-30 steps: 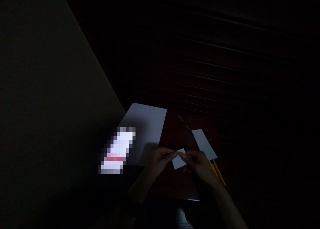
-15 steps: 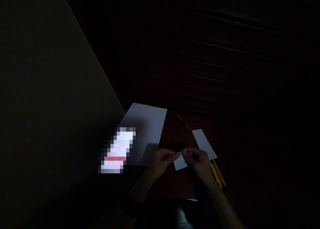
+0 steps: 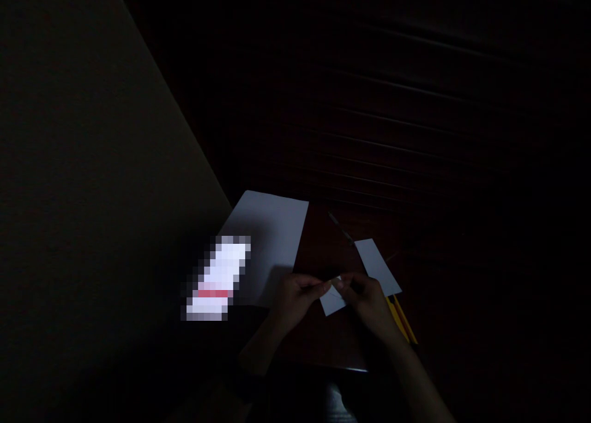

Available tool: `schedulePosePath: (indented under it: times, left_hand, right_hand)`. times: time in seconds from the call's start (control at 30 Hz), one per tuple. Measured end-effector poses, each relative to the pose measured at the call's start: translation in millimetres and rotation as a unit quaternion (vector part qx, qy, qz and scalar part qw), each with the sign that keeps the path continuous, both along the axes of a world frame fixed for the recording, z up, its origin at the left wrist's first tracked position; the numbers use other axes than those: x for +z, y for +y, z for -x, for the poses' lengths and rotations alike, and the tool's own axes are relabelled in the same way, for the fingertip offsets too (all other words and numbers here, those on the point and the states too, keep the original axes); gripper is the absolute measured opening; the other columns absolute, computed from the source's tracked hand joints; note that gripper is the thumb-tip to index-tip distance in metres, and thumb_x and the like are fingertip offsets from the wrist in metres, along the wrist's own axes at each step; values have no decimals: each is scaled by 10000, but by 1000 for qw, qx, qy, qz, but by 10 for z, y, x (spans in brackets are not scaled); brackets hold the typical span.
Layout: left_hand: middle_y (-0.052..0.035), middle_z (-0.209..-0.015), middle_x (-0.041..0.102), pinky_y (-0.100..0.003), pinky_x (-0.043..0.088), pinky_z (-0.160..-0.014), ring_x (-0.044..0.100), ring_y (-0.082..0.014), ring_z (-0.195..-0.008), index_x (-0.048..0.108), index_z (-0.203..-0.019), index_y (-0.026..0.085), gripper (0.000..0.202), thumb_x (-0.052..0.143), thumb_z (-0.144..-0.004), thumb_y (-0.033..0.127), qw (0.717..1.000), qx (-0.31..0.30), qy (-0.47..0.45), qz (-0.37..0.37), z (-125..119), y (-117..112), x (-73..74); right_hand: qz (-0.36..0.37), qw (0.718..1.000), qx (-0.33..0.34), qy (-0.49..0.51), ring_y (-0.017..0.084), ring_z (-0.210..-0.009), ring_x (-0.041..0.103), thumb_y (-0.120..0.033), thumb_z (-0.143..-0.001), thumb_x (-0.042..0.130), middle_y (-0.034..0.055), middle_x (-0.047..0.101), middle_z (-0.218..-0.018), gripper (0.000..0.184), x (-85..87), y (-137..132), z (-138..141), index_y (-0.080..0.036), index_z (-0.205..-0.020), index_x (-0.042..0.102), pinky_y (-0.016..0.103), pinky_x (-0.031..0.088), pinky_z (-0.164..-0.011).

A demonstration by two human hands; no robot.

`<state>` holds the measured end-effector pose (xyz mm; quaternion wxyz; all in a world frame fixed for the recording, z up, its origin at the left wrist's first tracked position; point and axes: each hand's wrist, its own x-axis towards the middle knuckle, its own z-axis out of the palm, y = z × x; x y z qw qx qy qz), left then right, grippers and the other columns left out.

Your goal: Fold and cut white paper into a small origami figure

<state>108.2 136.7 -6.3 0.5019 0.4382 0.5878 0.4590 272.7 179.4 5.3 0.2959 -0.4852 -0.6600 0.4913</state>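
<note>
The scene is very dark. Both my hands meet over a small white piece of paper above a dark wooden table. My left hand pinches the paper's left top corner with thumb and forefinger. My right hand pinches the paper's top edge from the right, fingers curled. The paper hangs down between the two hands, its lower corner pointing toward me.
A large white sheet lies left of my hands, with a blurred white and red object on its left side. A white strip lies to the right, a pen behind it, and yellow pencils under my right wrist.
My right hand has slid left along the small paper toward my left hand, covering more of it. The fingertips now almost touch.
</note>
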Motion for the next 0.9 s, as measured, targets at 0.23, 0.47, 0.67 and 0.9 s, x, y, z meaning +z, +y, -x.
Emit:
schedulePosePath:
  times: [0.23,0.47,0.67,0.9]
  left_hand:
    - [-39,-667,702,-240,446,-563,625,-192,-634,710,-682,178,238,632,-693,402,1000,6,-16,-11,-19,13,-41]
    - [-49,-737,715,-253,469,-614,642,-211,-701,715,-744,179,241,630,-697,399,998,65,6,-20,-2,26,-49]
    - [-43,-683,702,-238,462,-571,628,-186,-648,705,-733,168,226,661,-675,381,997,55,-47,23,29,42,21]
    - [-43,-617,683,-210,418,-503,600,-146,-567,690,-708,147,206,659,-691,350,994,-9,-92,57,54,46,114]
  right_hand:
    - [1,1000,-21,-4,136,-577,500,-406,-780,561,-5,555,-604,275,-49,-10,-23,-158,-663,577,222,373,-518]
    - [43,999,13,29,170,-695,561,-431,-803,527,26,637,-739,301,58,11,-11,-155,-803,647,243,408,-602]
    - [72,997,23,28,146,-567,546,-407,-742,610,25,628,-601,272,-11,14,-64,-143,-691,653,246,392,-549]
    - [110,991,6,75,153,-599,574,-383,-747,621,41,647,-642,262,42,33,-95,-138,-831,665,253,416,-567]
